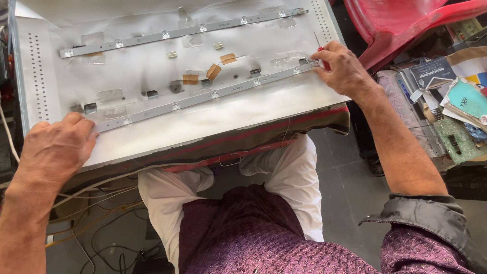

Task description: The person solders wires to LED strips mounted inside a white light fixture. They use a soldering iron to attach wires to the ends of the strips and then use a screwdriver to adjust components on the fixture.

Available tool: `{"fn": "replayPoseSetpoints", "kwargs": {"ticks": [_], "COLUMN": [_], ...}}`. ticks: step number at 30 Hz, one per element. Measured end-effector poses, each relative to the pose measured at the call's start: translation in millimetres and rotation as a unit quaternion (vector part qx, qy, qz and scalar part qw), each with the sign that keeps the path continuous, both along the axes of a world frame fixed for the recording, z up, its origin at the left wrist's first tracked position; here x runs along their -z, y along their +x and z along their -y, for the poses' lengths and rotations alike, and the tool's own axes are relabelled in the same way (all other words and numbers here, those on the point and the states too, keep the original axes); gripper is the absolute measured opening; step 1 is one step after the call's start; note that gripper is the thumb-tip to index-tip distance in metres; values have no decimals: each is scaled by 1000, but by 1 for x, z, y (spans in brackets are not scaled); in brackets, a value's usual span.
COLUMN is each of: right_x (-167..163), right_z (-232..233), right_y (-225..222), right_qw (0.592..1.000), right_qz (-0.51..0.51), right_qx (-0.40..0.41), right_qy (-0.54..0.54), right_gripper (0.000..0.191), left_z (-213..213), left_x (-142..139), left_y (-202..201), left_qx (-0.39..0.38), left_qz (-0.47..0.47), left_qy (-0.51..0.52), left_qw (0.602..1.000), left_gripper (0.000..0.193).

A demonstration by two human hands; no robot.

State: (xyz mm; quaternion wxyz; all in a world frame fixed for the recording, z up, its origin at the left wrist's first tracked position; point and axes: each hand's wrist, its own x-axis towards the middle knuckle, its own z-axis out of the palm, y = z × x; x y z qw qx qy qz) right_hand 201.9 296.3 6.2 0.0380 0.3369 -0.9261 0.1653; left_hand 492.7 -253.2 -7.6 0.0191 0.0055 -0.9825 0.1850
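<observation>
A white metal backlight panel point(228, 114) lies across my lap, with two long LED strips on it. My left hand point(56, 147) rests flat on the panel's near left corner, beside the left end of the near LED strip point(203, 96). At the right end of that strip, my right hand point(342, 68) grips a thin red-handled tool point(318, 45), its tip pointing away from me. The far LED strip point(177, 33) runs across the top of the panel, untouched. Pieces of clear and tan tape point(213, 71) lie between the strips.
A red plastic chair point(401, 23) stands at the upper right. A cluttered stack of papers, boxes and a green circuit board point(456, 139) sits at the right. Loose wires point(96, 223) trail on the floor at the lower left.
</observation>
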Motion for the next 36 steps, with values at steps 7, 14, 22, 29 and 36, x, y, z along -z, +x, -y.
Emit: {"fn": "replayPoseSetpoints", "kwargs": {"ticks": [7, 14, 22, 29, 36], "right_x": [-8, -4, -7, -13, -15], "right_z": [-5, -18, -25, -27, -24], "right_y": [-4, -13, -18, -20, -20], "right_qw": [1000, 1000, 1000, 1000, 999], "right_qz": [10, -13, -3, 5, 3], "right_qx": [9, 9, -6, 1, 17], "right_qy": [14, 1, -30, 11, 28], "right_gripper": [32, 26, 24, 27, 24], "left_z": [-8, -14, 2, 4, 3], "left_x": [-7, -17, 10, 16, 19], "left_y": [-7, -22, -37, -39, -39], "left_qx": [26, 49, 58, 58, 50], "left_qz": [-27, -100, -126, -140, -136], "left_qy": [-22, -49, -43, -32, -34], "left_qw": [999, 993, 989, 988, 989], "left_gripper": [22, 15, 14, 19, 16]}}
